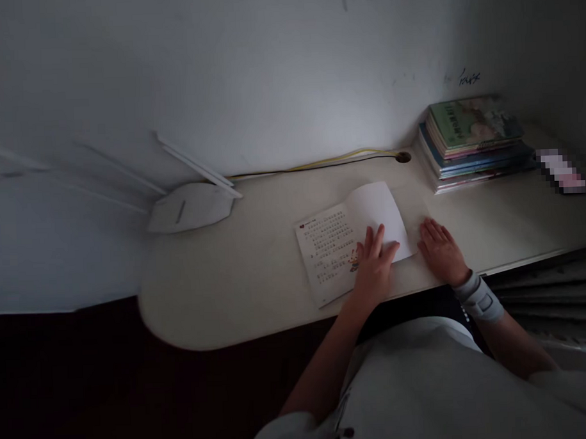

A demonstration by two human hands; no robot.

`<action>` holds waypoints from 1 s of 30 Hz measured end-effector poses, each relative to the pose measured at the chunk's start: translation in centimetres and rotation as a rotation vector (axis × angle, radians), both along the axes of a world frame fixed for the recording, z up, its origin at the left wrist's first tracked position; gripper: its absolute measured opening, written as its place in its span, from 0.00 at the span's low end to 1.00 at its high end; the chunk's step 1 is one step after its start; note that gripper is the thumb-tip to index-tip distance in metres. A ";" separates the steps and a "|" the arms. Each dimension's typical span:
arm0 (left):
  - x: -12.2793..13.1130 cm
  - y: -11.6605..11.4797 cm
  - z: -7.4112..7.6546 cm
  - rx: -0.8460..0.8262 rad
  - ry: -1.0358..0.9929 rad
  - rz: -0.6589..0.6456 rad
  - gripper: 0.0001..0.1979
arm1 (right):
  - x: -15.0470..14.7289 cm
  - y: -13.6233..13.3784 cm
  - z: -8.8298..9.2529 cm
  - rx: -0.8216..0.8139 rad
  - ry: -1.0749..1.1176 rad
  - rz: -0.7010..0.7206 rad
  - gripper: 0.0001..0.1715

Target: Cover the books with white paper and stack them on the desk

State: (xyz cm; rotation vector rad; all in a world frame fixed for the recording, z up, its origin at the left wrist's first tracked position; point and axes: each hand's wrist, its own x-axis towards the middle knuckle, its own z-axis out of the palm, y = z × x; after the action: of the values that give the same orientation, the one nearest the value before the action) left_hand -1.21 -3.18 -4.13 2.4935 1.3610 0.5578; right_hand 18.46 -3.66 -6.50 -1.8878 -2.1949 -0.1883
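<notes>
The left hand (375, 264) lies flat, fingers slightly spread, across the lower right of an open white paper booklet (329, 250), not pinching it. The right hand (441, 251), also spread flat, rests on the cream rounded desk (218, 292) just beside the booklet, a grey fabric wrist strap (478, 297) above it. The booklet lies near the desk's front edge. Toward the back right corner sits a stack of colourful paperback books (473, 143); a white plastic lamp base (191, 207) stands at the back left.

The view is dim, with soft light seemingly pooling on the wall (250, 80); the floor (87, 387) sinks into near-black shadow.
</notes>
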 end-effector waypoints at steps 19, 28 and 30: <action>0.5 -0.6 0.9 -0.068 0.070 -0.073 0.26 | 0.4 0.0 0.0 0.025 0.104 0.004 0.27; 0.2 -0.6 0.4 -0.042 0.064 -0.007 0.24 | 0.3 -0.2 0.0 0.018 0.048 0.029 0.29; -0.2 -0.6 0.1 -0.015 0.051 0.029 0.23 | 0.3 -0.1 0.0 0.002 0.022 0.023 0.33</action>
State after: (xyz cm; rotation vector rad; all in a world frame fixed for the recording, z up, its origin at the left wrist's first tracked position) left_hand -1.38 -3.76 -4.03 2.4955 1.4170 0.4920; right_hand 18.71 -3.79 -6.51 -1.8541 -2.2003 -0.1646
